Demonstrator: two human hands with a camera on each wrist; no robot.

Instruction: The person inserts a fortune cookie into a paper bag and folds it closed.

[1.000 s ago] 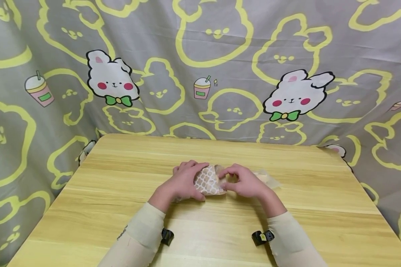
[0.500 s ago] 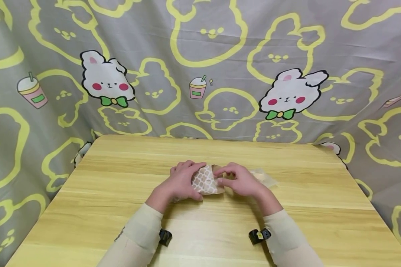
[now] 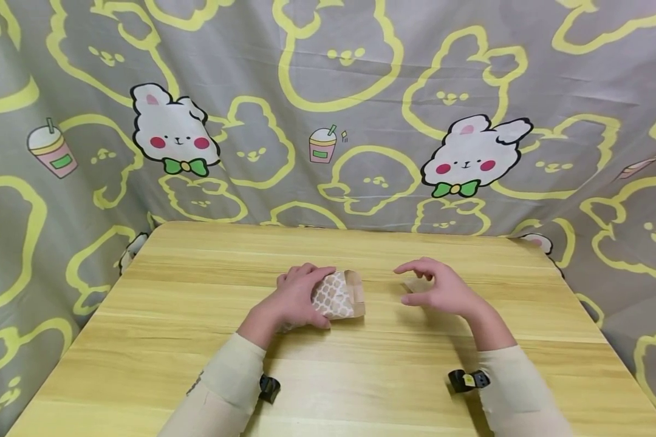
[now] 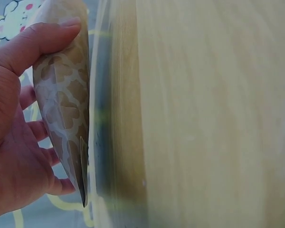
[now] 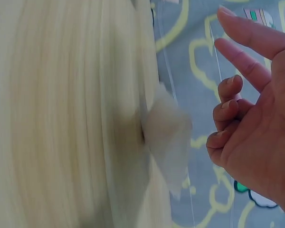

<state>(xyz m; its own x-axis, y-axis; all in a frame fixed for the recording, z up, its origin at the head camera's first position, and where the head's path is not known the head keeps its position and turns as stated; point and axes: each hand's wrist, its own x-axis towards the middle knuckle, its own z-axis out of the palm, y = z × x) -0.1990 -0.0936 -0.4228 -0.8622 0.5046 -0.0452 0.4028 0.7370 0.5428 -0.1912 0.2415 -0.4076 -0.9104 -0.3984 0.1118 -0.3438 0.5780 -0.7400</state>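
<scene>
Paper bag: one, in left hand; one sheet near right hand.

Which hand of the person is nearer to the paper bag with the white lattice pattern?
Left. The left hand grips the paper bag; the right hand is apart from it, to the right of its open end.

Patterned bag: I can't see one end behind left hand; pale translucent paper blurs in right wrist view.
</scene>
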